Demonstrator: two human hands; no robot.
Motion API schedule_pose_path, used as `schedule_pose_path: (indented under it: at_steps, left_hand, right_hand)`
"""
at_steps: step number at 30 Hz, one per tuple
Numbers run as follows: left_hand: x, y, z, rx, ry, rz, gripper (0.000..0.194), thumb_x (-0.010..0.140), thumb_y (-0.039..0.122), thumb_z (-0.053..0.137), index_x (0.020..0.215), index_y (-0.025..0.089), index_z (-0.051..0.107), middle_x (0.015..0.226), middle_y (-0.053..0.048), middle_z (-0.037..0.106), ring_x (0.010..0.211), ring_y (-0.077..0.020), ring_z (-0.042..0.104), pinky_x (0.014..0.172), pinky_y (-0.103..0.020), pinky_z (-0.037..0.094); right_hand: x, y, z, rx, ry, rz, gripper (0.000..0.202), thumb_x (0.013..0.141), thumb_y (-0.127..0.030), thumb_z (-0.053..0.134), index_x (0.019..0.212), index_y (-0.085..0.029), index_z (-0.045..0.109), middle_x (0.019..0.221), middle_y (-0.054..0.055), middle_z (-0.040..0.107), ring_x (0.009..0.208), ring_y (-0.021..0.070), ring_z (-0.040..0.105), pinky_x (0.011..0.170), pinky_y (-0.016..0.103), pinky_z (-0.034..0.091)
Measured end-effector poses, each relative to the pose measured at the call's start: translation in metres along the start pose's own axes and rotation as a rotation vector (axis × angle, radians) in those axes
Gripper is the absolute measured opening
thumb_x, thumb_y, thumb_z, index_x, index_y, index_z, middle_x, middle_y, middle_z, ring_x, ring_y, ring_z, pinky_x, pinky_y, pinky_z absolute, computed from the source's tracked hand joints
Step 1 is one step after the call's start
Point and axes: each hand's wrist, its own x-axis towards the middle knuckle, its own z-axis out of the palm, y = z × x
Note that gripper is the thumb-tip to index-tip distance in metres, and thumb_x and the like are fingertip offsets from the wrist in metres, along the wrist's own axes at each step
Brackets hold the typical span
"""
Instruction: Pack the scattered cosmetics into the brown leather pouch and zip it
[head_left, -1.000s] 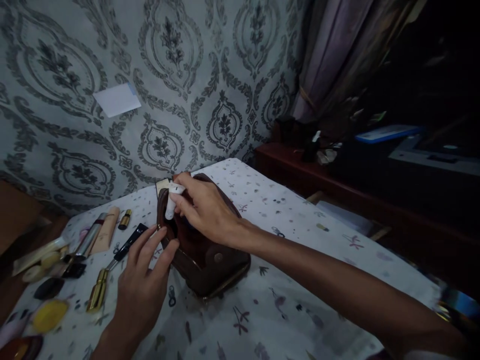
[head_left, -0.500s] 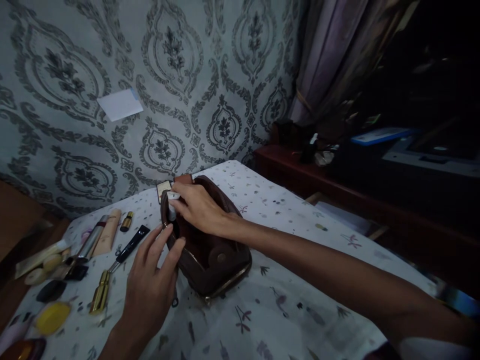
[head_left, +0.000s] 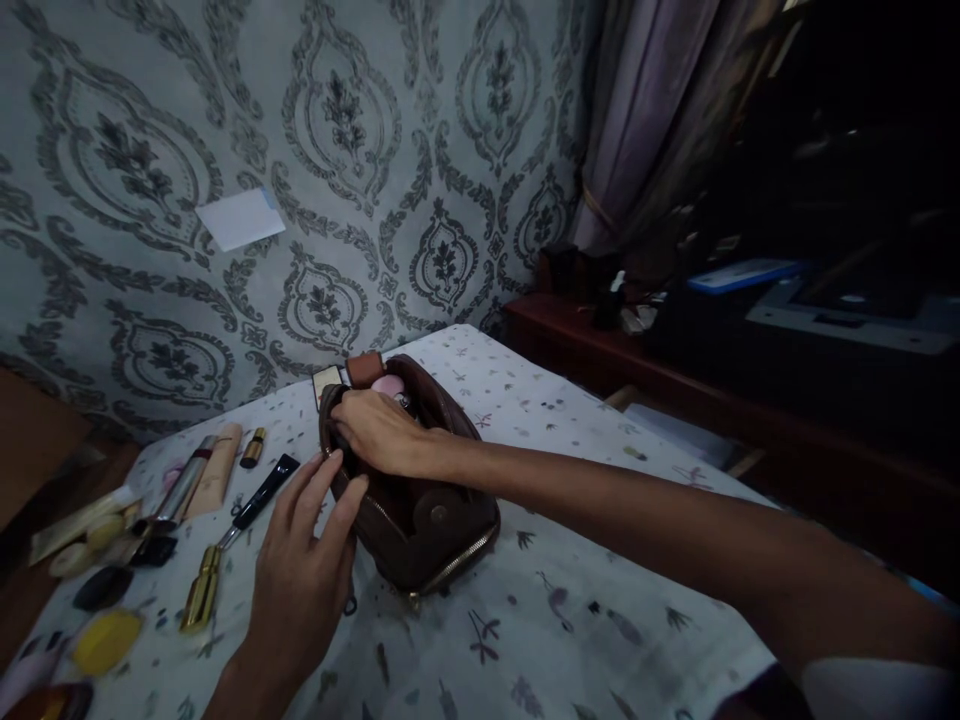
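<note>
A dark brown zippered bag (head_left: 442, 555) stands unzipped on the patterned white cloth, its mouth facing up. My left hand (head_left: 304, 555) holds its left rim, with fingertips spread along the zipper edge. Inside the bag's far left end is my right hand (head_left: 379, 430), fingers curled downward; their tips and whatever they hold are hidden. A round pink item (head_left: 388, 385) shows in the bag beyond my right hand. To the left of my left hand lie a black tube (head_left: 262, 495) with a silver tip and a gold bottle (head_left: 201, 595).
Further left are a beige tube (head_left: 216, 475), a small gold-and-black bottle (head_left: 253, 447), a yellow round item (head_left: 106, 640) and several other cosmetics. Patterned wallpaper (head_left: 322, 290) rises behind the cloth (head_left: 570, 500). A dark red desk (head_left: 555, 325) stands at the right.
My right hand has lowered a white-topped item into the bag's left end, and that item is now out of sight. The pink item has come into view. My left hand stays on the rim.
</note>
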Motion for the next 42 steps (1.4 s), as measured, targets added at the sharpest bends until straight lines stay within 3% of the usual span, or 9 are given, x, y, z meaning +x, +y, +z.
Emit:
schedule_pose_path:
  at_steps: [7, 10, 17, 23, 28, 31, 37, 42]
  left_hand:
    - [-0.001, 0.001, -0.001, -0.011, -0.012, -0.003, 0.038, 0.092, 0.0, 0.05, 0.127, 0.013, 0.055, 0.137, -0.02, 0.052, 0.129, -0.0351, 0.048, 0.101, -0.05, 0.047]
    - [-0.001, 0.001, -0.001, -0.017, -0.009, -0.005, 0.04, 0.091, -0.001, 0.049, 0.128, 0.013, 0.054, 0.138, -0.02, 0.051, 0.13, -0.0349, 0.047, 0.102, -0.05, 0.047]
    - [-0.004, 0.002, -0.001, -0.009, -0.03, -0.015, 0.041, 0.092, 0.001, 0.048, 0.13, 0.015, 0.053, 0.14, -0.019, 0.05, 0.132, -0.0348, 0.046, 0.104, -0.051, 0.047]
    - [-0.003, 0.0, -0.003, -0.003, -0.021, -0.013, 0.04, 0.092, 0.001, 0.05, 0.128, 0.015, 0.055, 0.139, -0.019, 0.053, 0.13, -0.035, 0.049, 0.101, -0.051, 0.049]
    - [0.0, -0.002, -0.007, 0.005, -0.027, 0.005, 0.039, 0.092, 0.002, 0.05, 0.127, 0.017, 0.055, 0.137, -0.018, 0.055, 0.129, -0.0338, 0.051, 0.101, -0.051, 0.05]
    - [0.0, -0.003, -0.008, 0.014, -0.03, -0.001, 0.039, 0.093, 0.002, 0.049, 0.128, 0.017, 0.055, 0.137, -0.018, 0.054, 0.129, -0.0336, 0.051, 0.1, -0.05, 0.051]
    - [-0.002, -0.002, -0.006, 0.004, -0.043, 0.0, 0.043, 0.092, 0.002, 0.048, 0.132, 0.017, 0.052, 0.14, -0.018, 0.052, 0.13, -0.0339, 0.05, 0.098, -0.05, 0.052]
    - [-0.004, -0.001, -0.004, 0.01, -0.07, -0.027, 0.044, 0.093, 0.003, 0.044, 0.133, 0.019, 0.051, 0.142, -0.018, 0.051, 0.132, -0.0331, 0.048, 0.1, -0.051, 0.052]
  right_hand:
    - [0.007, 0.0, 0.003, 0.051, 0.062, 0.132, 0.029, 0.089, -0.02, 0.05, 0.111, -0.016, 0.068, 0.109, 0.015, 0.074, 0.1, 0.0287, 0.069, 0.072, 0.033, 0.045]
    - [0.015, 0.001, 0.007, 0.105, 0.057, 0.168, 0.024, 0.086, -0.02, 0.053, 0.105, -0.018, 0.069, 0.11, 0.011, 0.074, 0.1, 0.0256, 0.069, 0.072, 0.03, 0.047]
    - [0.023, 0.011, 0.013, 0.249, -0.057, 0.126, 0.011, 0.084, -0.018, 0.062, 0.092, -0.014, 0.068, 0.076, -0.001, 0.072, 0.065, 0.0118, 0.067, 0.054, 0.018, 0.044]
    - [0.02, 0.014, 0.014, 0.138, -0.088, -0.023, 0.012, 0.086, -0.015, 0.06, 0.097, -0.013, 0.064, 0.111, 0.012, 0.071, 0.104, 0.0223, 0.066, 0.077, 0.025, 0.048]
    - [0.014, 0.009, 0.008, 0.045, -0.185, -0.03, 0.031, 0.086, -0.012, 0.056, 0.117, -0.011, 0.058, 0.112, 0.019, 0.071, 0.098, 0.0295, 0.069, 0.071, 0.032, 0.049]
    - [0.013, 0.005, 0.007, 0.021, -0.188, 0.025, 0.03, 0.087, -0.013, 0.054, 0.116, -0.01, 0.06, 0.113, 0.023, 0.071, 0.099, 0.0338, 0.07, 0.07, 0.035, 0.05]
    - [0.019, 0.003, 0.014, 0.067, -0.131, 0.154, 0.02, 0.09, -0.016, 0.052, 0.101, -0.01, 0.067, 0.114, 0.022, 0.071, 0.105, 0.0307, 0.069, 0.075, 0.033, 0.05]
    - [0.018, 0.005, 0.021, 0.164, -0.042, 0.201, 0.026, 0.085, -0.013, 0.058, 0.111, -0.011, 0.062, 0.121, 0.017, 0.069, 0.108, 0.0243, 0.066, 0.078, 0.027, 0.048]
